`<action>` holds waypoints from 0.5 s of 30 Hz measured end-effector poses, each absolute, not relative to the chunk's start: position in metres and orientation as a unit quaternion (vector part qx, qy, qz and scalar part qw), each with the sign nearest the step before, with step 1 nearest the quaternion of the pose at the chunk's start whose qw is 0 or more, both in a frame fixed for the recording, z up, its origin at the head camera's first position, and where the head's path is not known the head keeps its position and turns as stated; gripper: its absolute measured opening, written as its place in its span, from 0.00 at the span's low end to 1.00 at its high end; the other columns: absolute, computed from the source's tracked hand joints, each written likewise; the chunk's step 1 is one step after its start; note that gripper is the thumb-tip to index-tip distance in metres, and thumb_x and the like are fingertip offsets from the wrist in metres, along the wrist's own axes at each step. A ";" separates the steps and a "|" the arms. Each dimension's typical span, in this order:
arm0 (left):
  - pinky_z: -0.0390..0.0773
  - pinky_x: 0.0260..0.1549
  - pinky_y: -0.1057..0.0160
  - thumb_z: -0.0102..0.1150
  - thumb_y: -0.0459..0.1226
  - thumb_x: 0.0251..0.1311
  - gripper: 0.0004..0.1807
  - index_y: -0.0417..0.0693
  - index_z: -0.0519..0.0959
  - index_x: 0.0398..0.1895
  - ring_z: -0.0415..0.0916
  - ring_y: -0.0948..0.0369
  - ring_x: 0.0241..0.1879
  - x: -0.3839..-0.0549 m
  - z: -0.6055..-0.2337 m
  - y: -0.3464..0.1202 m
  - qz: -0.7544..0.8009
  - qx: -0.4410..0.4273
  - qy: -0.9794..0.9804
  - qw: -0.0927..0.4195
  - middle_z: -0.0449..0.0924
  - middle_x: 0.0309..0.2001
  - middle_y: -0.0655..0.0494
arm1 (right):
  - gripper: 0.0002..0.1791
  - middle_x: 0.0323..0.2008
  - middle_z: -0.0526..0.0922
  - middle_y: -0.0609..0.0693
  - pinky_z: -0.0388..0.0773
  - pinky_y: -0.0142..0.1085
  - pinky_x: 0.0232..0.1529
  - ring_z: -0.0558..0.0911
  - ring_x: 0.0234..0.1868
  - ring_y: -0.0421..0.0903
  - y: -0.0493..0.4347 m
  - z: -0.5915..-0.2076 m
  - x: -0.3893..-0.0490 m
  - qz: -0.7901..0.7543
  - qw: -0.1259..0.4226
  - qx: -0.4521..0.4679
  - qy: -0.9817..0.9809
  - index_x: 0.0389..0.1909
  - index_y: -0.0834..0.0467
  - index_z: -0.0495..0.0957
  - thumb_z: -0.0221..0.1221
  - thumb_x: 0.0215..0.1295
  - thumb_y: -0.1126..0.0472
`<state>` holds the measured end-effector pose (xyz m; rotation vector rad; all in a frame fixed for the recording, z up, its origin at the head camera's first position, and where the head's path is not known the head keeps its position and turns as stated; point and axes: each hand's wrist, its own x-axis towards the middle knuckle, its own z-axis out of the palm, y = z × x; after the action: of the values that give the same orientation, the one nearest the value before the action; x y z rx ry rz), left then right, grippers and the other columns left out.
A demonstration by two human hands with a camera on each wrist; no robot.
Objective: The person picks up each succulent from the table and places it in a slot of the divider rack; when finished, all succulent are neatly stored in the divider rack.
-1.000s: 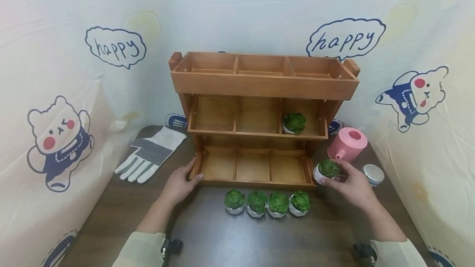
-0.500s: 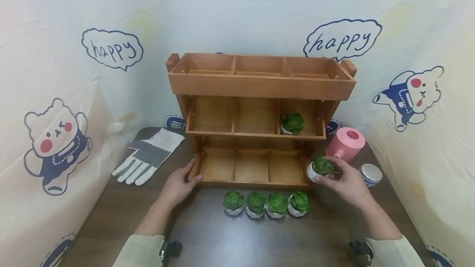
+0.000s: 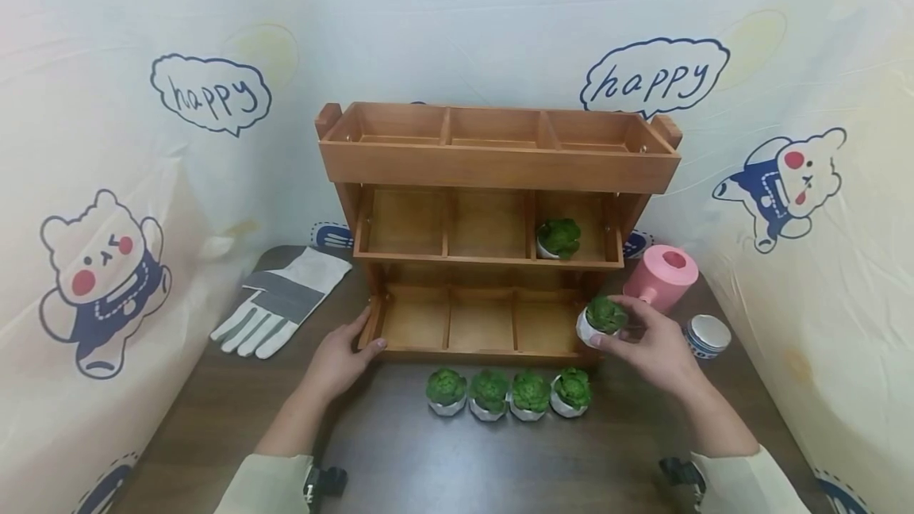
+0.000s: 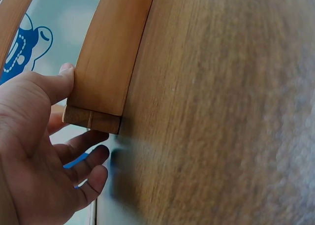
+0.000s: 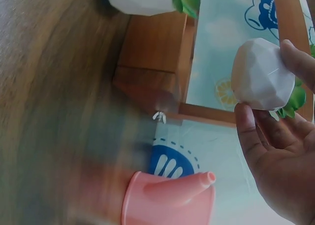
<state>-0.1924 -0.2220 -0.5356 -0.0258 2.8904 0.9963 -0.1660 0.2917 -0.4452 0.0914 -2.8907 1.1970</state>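
At the right end of the lowest tier of the wooden rack [image 3: 500, 166], I had the right hand [image 3: 655, 349] pinching a potted plant [image 3: 602, 316] between thumb and fingers, raised off the table [image 3: 500, 466]. The left hand [image 3: 339, 357] gripped the tier's opposite end. I judged two risks: the faceted pot could turn or slip from a fingertip hold, and its base could catch the end wall if carried too low. A drop might upset the four potted plants [image 3: 489, 393] in front; a tug on the left might shift the rack. The table was dark, wood-grained, glossy towards the front. A pink watering can [image 3: 660, 276] and a lidded container [image 3: 707, 336] stood to the right; a work glove [image 3: 289, 300] lay left. Pale cloth [image 3: 457, 30] printed with bears and "happy" backed everything.
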 end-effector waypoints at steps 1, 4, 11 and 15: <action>0.62 0.69 0.32 0.61 0.56 0.71 0.43 0.51 0.58 0.83 0.60 0.32 0.73 -0.192 -0.536 -0.222 0.326 -0.008 0.944 0.041 0.64 0.74 0.29 | 0.44 0.56 0.83 0.59 0.87 0.51 0.45 0.86 0.48 0.58 0.290 -0.445 -0.167 0.384 0.007 0.032 -0.923 0.69 0.51 0.73 0.75 0.55 0.36; 0.62 0.69 0.32 0.61 0.55 0.71 0.43 0.51 0.58 0.83 0.61 0.32 0.73 -0.193 -0.537 -0.222 0.323 -0.006 0.945 0.039 0.64 0.73 0.29 | 0.44 0.54 0.84 0.58 0.87 0.50 0.45 0.86 0.47 0.57 0.286 -0.444 -0.168 0.390 0.013 0.044 -0.920 0.69 0.51 0.74 0.75 0.55 0.37; 0.62 0.69 0.31 0.60 0.55 0.71 0.43 0.51 0.57 0.83 0.61 0.32 0.72 -0.192 -0.536 -0.222 0.320 -0.006 0.947 0.043 0.64 0.73 0.29 | 0.41 0.54 0.84 0.56 0.86 0.53 0.47 0.86 0.48 0.57 0.276 -0.437 -0.168 0.398 0.016 0.062 -0.915 0.67 0.50 0.75 0.76 0.55 0.39; 0.62 0.69 0.31 0.60 0.55 0.71 0.43 0.50 0.58 0.83 0.61 0.32 0.73 -0.192 -0.535 -0.222 0.320 -0.007 0.946 0.043 0.64 0.73 0.29 | 0.41 0.55 0.84 0.58 0.85 0.56 0.49 0.86 0.50 0.59 0.269 -0.432 -0.167 0.406 0.017 0.076 -0.910 0.67 0.51 0.75 0.77 0.55 0.41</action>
<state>-0.1921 -0.2220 -0.5353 -0.0216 2.8941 0.9798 -0.1671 0.2687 -0.4321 0.2367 -2.8294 1.2627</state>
